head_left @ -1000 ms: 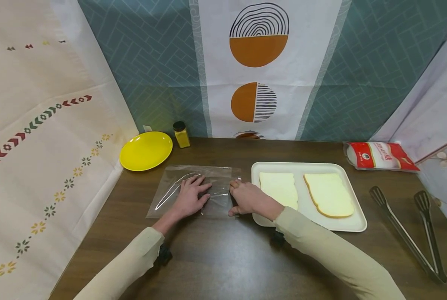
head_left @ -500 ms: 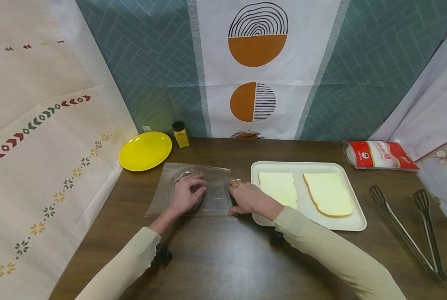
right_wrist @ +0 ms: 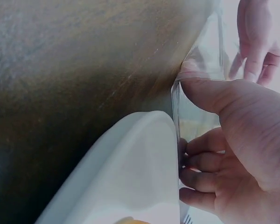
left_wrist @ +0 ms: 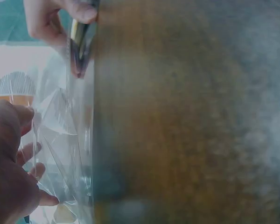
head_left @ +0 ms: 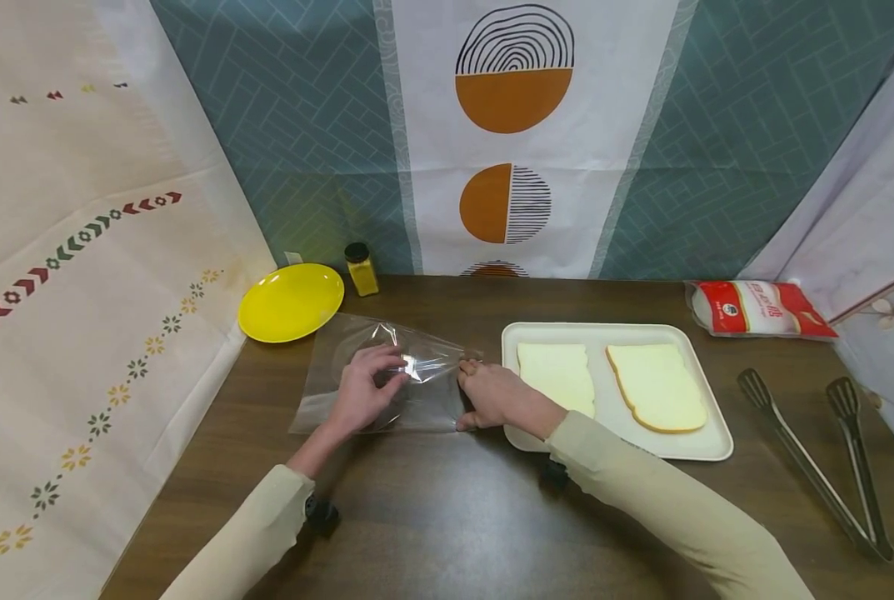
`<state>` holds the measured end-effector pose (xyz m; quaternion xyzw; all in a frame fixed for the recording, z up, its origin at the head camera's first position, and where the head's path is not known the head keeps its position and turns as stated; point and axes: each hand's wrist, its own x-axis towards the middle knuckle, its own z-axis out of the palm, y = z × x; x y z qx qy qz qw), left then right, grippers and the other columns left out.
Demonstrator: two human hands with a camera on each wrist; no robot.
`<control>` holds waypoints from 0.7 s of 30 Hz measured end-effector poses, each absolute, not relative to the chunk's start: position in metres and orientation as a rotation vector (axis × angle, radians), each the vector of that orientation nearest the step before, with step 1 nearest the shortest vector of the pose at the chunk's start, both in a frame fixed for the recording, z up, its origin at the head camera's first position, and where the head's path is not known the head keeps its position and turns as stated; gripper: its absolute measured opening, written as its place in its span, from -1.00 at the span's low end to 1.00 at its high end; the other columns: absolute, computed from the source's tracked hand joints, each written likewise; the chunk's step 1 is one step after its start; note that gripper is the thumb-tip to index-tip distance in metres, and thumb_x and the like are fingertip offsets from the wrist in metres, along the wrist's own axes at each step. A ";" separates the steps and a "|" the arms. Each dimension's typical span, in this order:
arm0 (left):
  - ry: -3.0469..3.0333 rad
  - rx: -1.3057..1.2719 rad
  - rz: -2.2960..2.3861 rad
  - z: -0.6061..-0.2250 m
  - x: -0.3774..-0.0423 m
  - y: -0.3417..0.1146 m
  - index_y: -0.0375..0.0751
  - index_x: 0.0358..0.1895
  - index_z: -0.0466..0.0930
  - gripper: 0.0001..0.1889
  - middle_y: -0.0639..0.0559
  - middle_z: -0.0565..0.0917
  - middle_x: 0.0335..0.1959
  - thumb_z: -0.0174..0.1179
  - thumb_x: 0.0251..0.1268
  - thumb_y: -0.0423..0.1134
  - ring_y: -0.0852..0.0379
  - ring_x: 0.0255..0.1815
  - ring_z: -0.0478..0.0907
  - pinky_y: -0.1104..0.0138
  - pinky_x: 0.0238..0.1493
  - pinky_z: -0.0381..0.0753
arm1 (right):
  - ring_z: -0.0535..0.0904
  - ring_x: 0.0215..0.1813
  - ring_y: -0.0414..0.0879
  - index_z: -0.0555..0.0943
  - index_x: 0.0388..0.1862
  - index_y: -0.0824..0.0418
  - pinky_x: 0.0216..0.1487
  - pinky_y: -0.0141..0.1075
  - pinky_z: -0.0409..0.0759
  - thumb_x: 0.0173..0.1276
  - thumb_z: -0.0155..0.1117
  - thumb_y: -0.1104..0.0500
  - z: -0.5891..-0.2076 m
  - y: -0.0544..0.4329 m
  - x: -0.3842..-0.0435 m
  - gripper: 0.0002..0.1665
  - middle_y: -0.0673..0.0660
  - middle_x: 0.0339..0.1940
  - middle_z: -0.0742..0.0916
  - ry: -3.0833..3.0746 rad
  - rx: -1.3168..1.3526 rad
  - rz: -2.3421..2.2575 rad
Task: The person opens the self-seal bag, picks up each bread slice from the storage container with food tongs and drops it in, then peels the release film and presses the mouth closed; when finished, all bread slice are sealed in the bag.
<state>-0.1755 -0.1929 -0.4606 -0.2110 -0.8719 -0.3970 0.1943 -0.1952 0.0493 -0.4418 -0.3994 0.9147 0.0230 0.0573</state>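
A large clear plastic bag (head_left: 435, 408) lies on the table, its left part raised and creased. My left hand (head_left: 360, 387) curls its fingers and thumb at the raised film, gripping it; glare hides part of the contact. Through the film, the left wrist view shows the spread fingers of the left hand (left_wrist: 11, 158). My right hand (head_left: 495, 396) holds the bag's right end, thumb at the near corner and fingers toward the far side. In the right wrist view, the thumb (right_wrist: 203, 91) presses on the film corner, with the other fingers curled beside its edge.
Right of the bag, a white tray (head_left: 604, 433) bears two bread slices, the left slice (head_left: 556, 375) and the right slice (head_left: 660, 390). Metal tongs (head_left: 806, 467) and a red-and-white packet (head_left: 765, 311) lie farther right. A yellow plate (head_left: 292, 302) and a black-capped yellow jar (head_left: 362, 271) stand back left.
My left hand has gone from lying spread on the bag to curled fingers, shifting slightly left. The film under it has risen and creased. The right hand has stayed at the right end.
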 end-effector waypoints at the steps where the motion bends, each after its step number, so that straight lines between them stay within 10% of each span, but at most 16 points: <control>1: -2.454 -0.595 -1.101 -0.461 -0.175 -0.193 -0.34 -0.21 0.76 -0.80 -0.28 0.69 0.03 0.46 0.05 -0.46 -0.29 0.15 0.51 -0.14 0.16 0.40 | 0.45 0.35 0.23 0.53 0.26 0.36 0.23 -0.04 0.50 0.18 0.43 -0.33 -0.441 0.049 -0.195 -0.06 0.38 0.33 0.52 2.771 -1.211 0.068; 21: -2.637 -0.615 -0.956 -0.469 -0.177 -0.191 -0.37 -0.09 0.71 -0.75 -0.30 0.64 0.12 0.37 0.15 -0.38 -0.31 0.17 0.45 -0.15 0.25 0.31 | 0.54 0.25 0.22 0.51 0.35 0.22 0.07 -0.01 0.60 0.19 0.44 -0.31 -0.438 0.048 -0.195 -0.09 0.34 0.31 0.53 2.729 -1.175 0.026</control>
